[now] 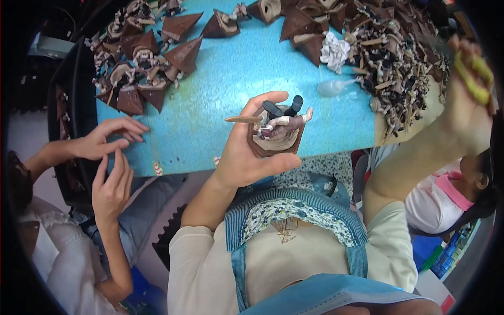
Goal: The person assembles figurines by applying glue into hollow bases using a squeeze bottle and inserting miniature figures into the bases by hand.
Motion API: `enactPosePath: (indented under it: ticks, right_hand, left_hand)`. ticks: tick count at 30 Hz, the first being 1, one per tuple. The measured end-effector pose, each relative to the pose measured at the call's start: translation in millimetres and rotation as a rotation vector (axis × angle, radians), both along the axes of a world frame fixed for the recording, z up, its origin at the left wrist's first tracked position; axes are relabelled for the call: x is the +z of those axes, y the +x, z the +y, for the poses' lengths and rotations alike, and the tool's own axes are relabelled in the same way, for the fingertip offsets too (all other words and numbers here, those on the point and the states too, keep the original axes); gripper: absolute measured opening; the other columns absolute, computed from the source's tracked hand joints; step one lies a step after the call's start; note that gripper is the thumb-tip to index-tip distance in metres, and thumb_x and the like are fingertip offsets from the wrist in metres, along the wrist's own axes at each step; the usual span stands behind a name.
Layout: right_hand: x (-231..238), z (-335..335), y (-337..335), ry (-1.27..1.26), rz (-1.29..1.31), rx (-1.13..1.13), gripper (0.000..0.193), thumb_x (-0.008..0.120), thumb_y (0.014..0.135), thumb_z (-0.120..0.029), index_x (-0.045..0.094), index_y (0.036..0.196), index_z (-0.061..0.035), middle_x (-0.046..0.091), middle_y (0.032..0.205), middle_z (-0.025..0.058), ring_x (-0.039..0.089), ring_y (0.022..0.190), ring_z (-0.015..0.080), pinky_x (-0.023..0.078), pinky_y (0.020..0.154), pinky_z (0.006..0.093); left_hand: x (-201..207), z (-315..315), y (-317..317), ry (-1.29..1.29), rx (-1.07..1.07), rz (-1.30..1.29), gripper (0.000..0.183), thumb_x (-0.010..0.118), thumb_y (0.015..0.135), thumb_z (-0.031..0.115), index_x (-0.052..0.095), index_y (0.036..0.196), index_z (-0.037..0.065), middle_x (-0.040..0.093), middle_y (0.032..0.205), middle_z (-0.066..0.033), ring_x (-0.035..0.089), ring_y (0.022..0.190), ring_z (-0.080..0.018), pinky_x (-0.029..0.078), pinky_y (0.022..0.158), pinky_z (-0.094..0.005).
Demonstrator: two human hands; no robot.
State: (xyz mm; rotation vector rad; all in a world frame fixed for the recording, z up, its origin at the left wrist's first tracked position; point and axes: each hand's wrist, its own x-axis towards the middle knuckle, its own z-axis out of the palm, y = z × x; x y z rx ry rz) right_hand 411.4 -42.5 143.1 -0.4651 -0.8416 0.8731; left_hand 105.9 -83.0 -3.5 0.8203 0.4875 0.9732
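My left hand [236, 152] is over the table's near edge, its fingers and thumb wrapped round a small painted figurine [281, 126]. The figurine has dark boots with their soles up and sits in a brown, angular base with a cream inside. A pointed tan piece [242, 119] juts out of it to the left. Far out to the right, my right hand [475, 89] is raised beside the heap of parts and smeared by motion. Something yellow [474, 77] lies across its fingers; whether they hold anything I cannot make out.
Brown pointed bases and figurines [144, 63] crowd the blue table [236, 68] at the back left. A heap of small figure parts [401, 68] covers its right side, with crumpled white tissue [335, 52] and a clear dropper bottle [332, 87] beside it. A co-worker's hands [113, 181] are at left; another person [438, 202] sits right.
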Motion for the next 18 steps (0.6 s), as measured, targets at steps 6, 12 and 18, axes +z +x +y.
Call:
enactPosePath:
  ticks: [6,12,18]
  right_hand:
    - [-50,-71,-74,-0.114,0.111,0.294,0.009,0.054,0.091,-0.013,0.046,0.09,-0.0093,0.039,0.086,0.0035,0.036,0.075,0.0147,0.032,0.068,0.0309]
    - [-56,-85,-83,0.082,-0.529,0.295,0.02,0.052,0.095,-0.025,0.053,0.113,-0.0164,0.047,0.091,0.0024,0.037,0.075,0.0144,0.032,0.066,0.0304]
    - [-76,-27,-51,0.231,-0.543,0.36,0.026,0.042,0.098,-0.025,0.055,0.115,-0.0099,0.048,0.094,0.0077,0.037,0.076,0.0184,0.032,0.068,0.0326]
  left_hand:
    - [-7,-20,9,0.141,-0.099,0.22,0.086,0.086,0.066,0.004,0.033,0.133,0.007,0.056,0.119,-0.0099,0.054,0.11,-0.0154,0.047,0.091,-0.0288]
    - [0,-36,22,-0.189,-0.186,0.066,0.094,0.088,0.061,0.006,0.032,0.136,0.001,0.053,0.118,-0.0071,0.05,0.121,-0.0211,0.039,0.101,-0.0331]
    - [-15,-30,28,-0.077,-0.133,0.041,0.082,0.084,0.066,0.0,0.033,0.131,0.003,0.055,0.115,-0.0102,0.054,0.108,-0.0169,0.046,0.089,-0.0298]
